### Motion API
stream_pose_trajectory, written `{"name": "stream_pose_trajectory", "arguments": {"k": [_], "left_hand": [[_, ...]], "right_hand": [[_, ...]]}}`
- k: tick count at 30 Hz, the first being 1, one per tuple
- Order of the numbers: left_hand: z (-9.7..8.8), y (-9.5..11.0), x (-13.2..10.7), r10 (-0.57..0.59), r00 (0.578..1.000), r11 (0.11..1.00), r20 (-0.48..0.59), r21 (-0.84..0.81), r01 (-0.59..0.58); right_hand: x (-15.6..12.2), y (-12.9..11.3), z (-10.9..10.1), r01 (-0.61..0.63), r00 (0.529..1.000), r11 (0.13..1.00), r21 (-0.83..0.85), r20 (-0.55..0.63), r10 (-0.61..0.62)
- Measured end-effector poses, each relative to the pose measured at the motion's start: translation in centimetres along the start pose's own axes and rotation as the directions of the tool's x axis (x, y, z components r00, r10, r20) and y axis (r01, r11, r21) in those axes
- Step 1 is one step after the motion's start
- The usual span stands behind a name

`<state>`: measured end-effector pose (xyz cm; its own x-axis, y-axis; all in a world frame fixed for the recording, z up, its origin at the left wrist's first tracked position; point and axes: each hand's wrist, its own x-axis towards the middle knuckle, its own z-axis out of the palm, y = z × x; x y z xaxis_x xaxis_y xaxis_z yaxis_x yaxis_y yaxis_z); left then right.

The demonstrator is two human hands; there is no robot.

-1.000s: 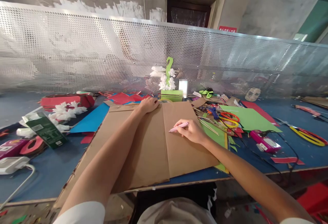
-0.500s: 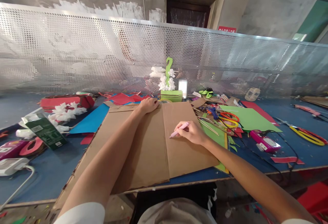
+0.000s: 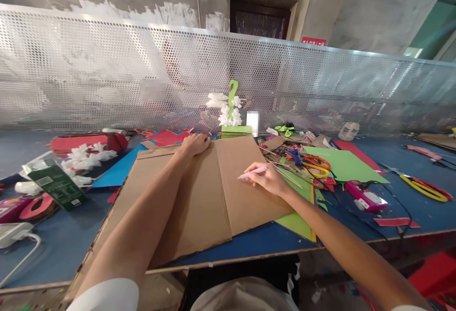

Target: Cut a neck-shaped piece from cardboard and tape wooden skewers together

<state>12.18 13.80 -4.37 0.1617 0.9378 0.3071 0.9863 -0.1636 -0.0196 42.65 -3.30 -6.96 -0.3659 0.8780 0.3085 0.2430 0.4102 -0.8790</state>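
Observation:
A large sheet of brown cardboard (image 3: 199, 197) lies flat on the blue table (image 3: 71, 240) in front of me. My left hand (image 3: 194, 144) rests on its far edge, fingers curled down over the board, holding it in place. My right hand (image 3: 269, 178) is closed on a pink pen (image 3: 251, 172), whose tip points left just above the right half of the cardboard.
Coloured paper sheets, red and yellow scissors (image 3: 315, 164), a pink glue gun (image 3: 365, 197) with its cable, and yellow-handled scissors (image 3: 427, 188) lie to the right. A green carton (image 3: 57, 185), white paper flowers (image 3: 87, 153) and a red box (image 3: 83, 141) lie left. A perforated metal screen (image 3: 107, 73) walls the back.
The cardboard has shifted left and slightly away along the table, uncovering more green paper under my right wrist. My right hand lifted the pen a little; my left hand stayed on the far edge.

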Motion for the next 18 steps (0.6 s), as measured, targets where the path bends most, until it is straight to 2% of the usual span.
{"name": "stream_pose_trajectory", "arguments": {"k": [7, 12, 18], "left_hand": [[0.37, -0.46, 0.14, -0.028, 0.999, 0.999, 0.041, -0.019, 0.029], [0.29, -0.34, 0.02, -0.023, 0.999, 0.999, 0.044, -0.022, 0.024], [0.15, -0.27, -0.15, -0.019, 0.999, 0.999, 0.04, -0.026, 0.02]], "right_hand": [[0.11, 0.82, 0.49, 0.007, 1.0, 0.999, 0.038, -0.009, -0.007], [0.0, 0.39, 0.29, -0.015, 0.998, 1.0, 0.025, 0.055, 0.013], [-0.06, 0.27, 0.3, -0.005, 0.999, 1.0, 0.018, 0.033, 0.004]]}}
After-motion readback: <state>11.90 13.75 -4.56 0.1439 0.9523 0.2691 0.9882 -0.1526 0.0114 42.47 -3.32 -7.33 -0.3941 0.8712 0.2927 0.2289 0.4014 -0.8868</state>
